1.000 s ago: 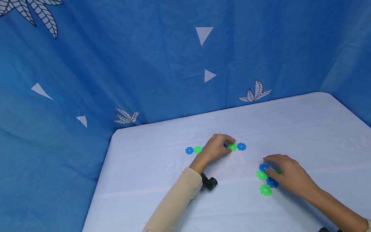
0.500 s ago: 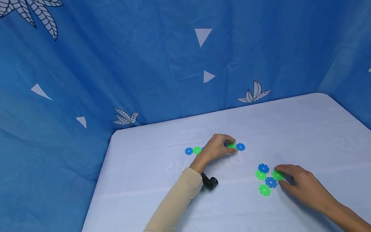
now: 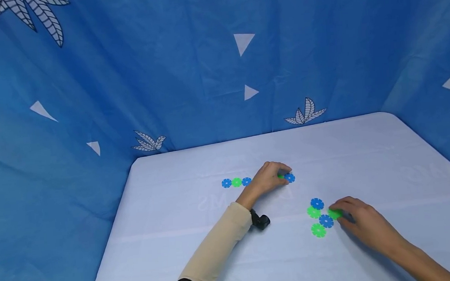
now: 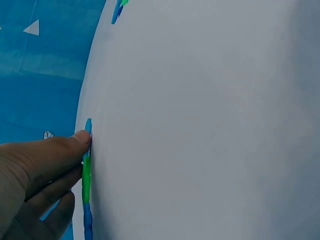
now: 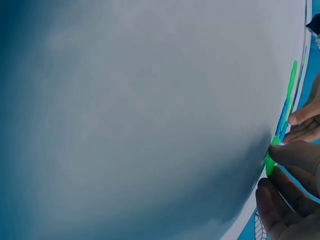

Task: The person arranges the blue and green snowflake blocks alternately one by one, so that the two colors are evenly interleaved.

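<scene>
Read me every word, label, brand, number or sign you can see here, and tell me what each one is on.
White table: faint letter-like marks, too blurred to read.
Blue discs and green discs: no writing I can make out.
Curtain: none, just leaves and triangles.

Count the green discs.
5 visible: left row disc, right row disc partly behind the left hand; far-left cluster disc, near cluster disc, pinched disc in the right hand. The left hand may hide more.

White table [image 3: 367, 156] with rounded corners, creased blue curtain [image 3: 189, 73] behind, printed white triangles [image 3: 244, 42], outlined leaves [image 3: 304, 114]
</scene>
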Motion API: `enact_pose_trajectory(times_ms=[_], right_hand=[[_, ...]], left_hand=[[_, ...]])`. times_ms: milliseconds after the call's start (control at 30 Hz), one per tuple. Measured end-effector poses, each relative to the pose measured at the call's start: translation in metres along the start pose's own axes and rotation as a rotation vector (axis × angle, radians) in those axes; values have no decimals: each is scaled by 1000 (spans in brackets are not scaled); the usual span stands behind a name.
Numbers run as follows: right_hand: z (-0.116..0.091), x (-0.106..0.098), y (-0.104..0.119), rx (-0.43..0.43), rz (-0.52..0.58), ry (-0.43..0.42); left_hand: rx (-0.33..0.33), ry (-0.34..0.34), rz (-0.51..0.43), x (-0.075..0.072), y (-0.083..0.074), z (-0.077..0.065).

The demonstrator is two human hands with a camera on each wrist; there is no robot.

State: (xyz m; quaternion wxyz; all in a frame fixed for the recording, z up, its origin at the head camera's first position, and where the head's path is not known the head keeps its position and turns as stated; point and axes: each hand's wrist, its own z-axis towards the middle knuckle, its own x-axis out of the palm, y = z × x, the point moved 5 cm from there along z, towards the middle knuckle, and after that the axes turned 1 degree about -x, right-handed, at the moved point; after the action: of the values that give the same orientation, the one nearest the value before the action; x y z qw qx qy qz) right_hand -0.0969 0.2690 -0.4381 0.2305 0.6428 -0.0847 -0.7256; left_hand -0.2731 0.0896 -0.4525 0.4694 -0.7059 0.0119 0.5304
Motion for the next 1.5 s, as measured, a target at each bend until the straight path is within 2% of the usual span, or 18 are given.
enact_pose_trajectory(times_ms=[233, 600, 800, 1200, 1500], right_hand=[[3, -1, 0, -25, 10, -30], [2, -1, -2, 4, 38, 24], [8, -5, -3, -10, 29, 2], [51, -7, 4, 36, 69, -12], [89, 5, 6, 87, 140, 11]], left_hand=[[-5, -24, 51, -1, 1, 1], [21, -35, 95, -3, 0, 2], [16, -32, 99, -3, -1, 3], [5, -30, 82, -3, -2, 4], [-18, -28, 81, -1, -2, 5]])
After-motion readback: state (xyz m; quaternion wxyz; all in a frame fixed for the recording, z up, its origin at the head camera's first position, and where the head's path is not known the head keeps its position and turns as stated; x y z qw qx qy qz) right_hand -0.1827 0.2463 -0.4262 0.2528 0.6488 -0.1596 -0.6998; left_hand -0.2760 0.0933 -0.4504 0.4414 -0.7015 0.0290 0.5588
